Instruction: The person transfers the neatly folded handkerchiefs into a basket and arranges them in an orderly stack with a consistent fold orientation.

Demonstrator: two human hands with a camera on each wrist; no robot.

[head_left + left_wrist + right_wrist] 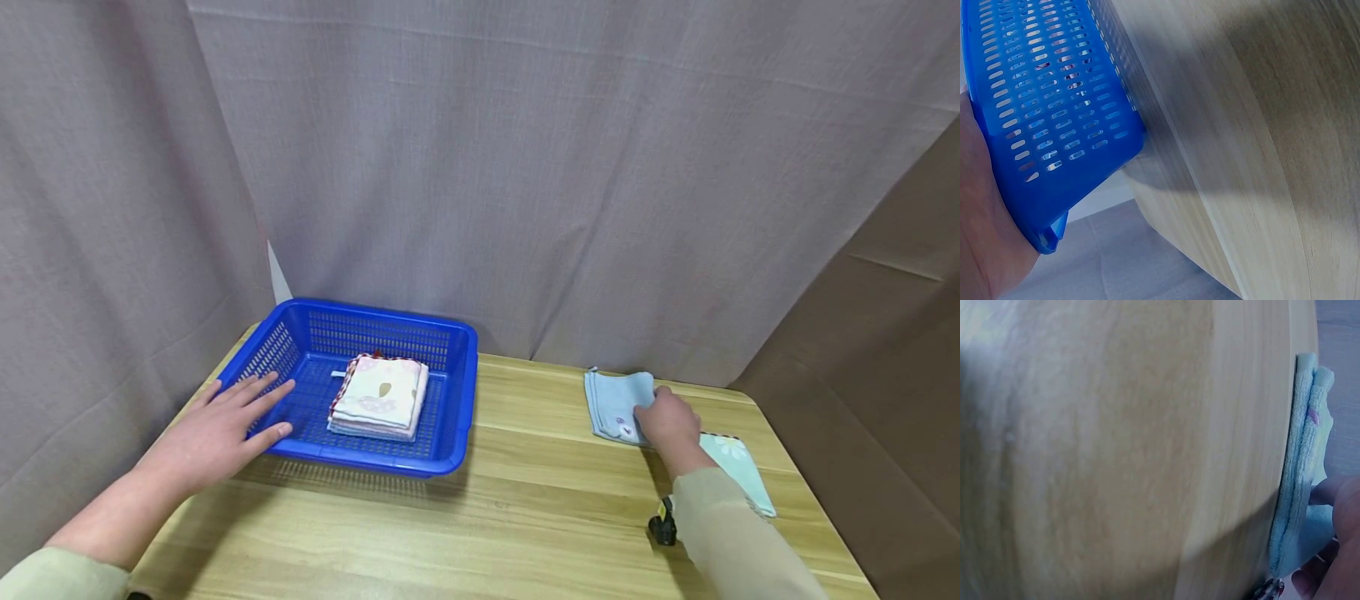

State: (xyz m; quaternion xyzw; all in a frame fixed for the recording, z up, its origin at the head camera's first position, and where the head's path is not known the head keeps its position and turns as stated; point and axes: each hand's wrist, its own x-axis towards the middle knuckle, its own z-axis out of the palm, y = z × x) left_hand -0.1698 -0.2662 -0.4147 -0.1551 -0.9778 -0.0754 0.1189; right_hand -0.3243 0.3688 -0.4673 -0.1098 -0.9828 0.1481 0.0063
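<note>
At the right, a folded light blue towel [621, 407] with a small purple motif lies on the table. My right hand [670, 419] pinches its right edge; in the right wrist view the thumb is on top and fingers are at the side of the folded towel [1304, 469]. Spread fingers of my left hand [217, 429] lie over the left front corner of a blue plastic basket [472, 392]. Inside that basket is a stack of folded towels [378, 396], a white one uppermost. Close to my right wrist lies a mint green towel [738, 467] with a white flower, partly hidden by the sleeve.
The wooden table [525, 500] runs beneath everything. A grey curtain [525, 167] hangs behind its back edge, and a brown panel [885, 400] stands along the right side. The basket's slotted wall [1054, 87] rises beside the left hand.
</note>
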